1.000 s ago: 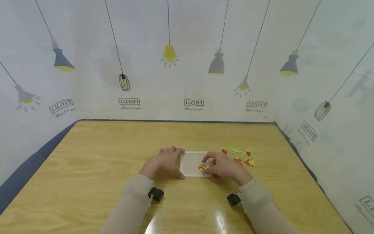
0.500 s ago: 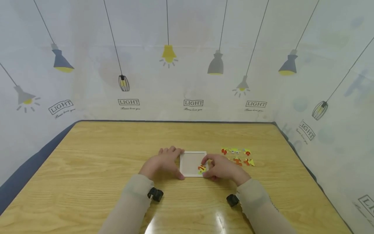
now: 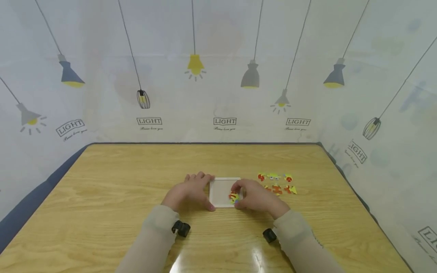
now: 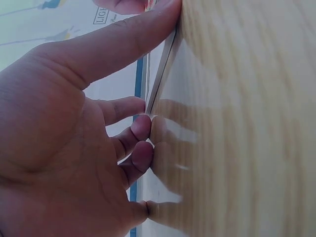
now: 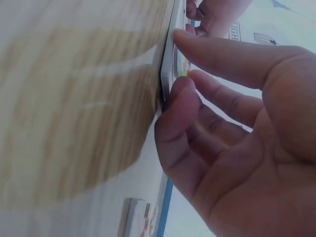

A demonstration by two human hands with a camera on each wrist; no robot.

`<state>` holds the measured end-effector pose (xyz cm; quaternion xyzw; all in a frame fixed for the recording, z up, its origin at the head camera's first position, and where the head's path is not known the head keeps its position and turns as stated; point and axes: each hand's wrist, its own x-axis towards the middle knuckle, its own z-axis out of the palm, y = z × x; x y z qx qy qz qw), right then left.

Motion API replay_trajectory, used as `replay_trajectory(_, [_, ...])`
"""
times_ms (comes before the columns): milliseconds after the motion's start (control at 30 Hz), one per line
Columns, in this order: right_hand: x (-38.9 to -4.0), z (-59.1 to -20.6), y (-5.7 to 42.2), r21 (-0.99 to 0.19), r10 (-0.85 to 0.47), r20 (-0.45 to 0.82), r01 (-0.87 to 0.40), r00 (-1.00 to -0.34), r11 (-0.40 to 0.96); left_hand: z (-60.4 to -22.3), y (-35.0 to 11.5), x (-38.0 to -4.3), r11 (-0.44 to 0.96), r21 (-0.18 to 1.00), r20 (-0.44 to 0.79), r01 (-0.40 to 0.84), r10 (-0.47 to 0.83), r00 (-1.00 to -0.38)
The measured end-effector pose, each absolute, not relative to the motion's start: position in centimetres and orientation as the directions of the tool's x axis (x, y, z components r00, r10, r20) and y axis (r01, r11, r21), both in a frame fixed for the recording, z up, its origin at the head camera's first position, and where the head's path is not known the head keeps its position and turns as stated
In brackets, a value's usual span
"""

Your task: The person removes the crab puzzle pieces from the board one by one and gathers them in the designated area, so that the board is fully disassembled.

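A shallow white puzzle tray [image 3: 220, 189] lies flat on the wooden table. My left hand [image 3: 192, 189] holds its left side, thumb at the near corner and index finger at the far one. In the left wrist view, the left thumb [image 4: 133, 37] touches the tray's edge while the other fingers rest near the tabletop. A yellow, red and blue jigsaw piece [image 3: 233, 198] sits in the tray's near right part. With thumb and index finger, my right hand [image 3: 259, 197] pinches this piece, partly hiding it and the tray's right rim.
Several loose jigsaw pieces lie in two rows right of the tray, among them a yellow one with eyes [image 3: 274, 176] and a red-and-yellow one [image 3: 290, 189]. The table [image 3: 136, 178] ends at a wall covering [image 3: 184, 94] printed with lamps.
My right hand has moved slightly left, and the piece has shifted a little left and turned inside the tray. My left hand keeps its place on the tray.
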<state>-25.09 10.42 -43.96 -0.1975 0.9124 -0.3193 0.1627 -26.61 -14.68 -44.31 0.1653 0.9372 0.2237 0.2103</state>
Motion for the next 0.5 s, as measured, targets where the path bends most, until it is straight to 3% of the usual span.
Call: replay_trajectory(500, [-25.2,-42.9,11.5,-0.626,-0.461,-0.145,-0.280,-0.876,0.728,-44.0,-14.5,-26.2,0.843,0.492,-0.311,0.220,0.406,-0.859])
